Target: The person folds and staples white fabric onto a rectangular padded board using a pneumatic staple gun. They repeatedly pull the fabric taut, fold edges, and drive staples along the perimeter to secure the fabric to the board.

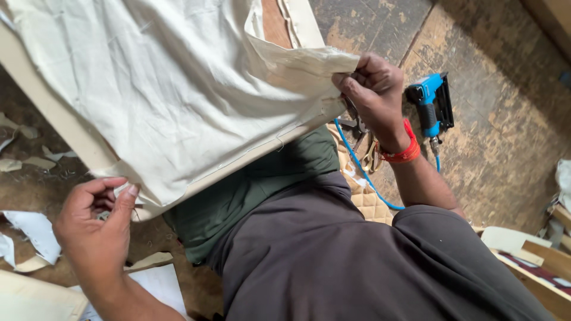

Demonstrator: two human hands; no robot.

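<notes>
**Worn workshop floor, littered with offcuts**

I see a scuffed, stained wooden floor (476,154) in daylight. Pale fabric scraps (30,235) lie scattered at one side; a blue staple gun (431,104) with its hose (363,172) rests opposite, near stacked wooden pieces (544,261).

A blue pneumatic stapler (433,106) lies on the worn wooden floor (499,148) just beside the right wrist, its blue hose (360,169) curling below it. Cloth scraps (33,232) lie scattered around the left hand, wood pieces (544,261) far right
</notes>
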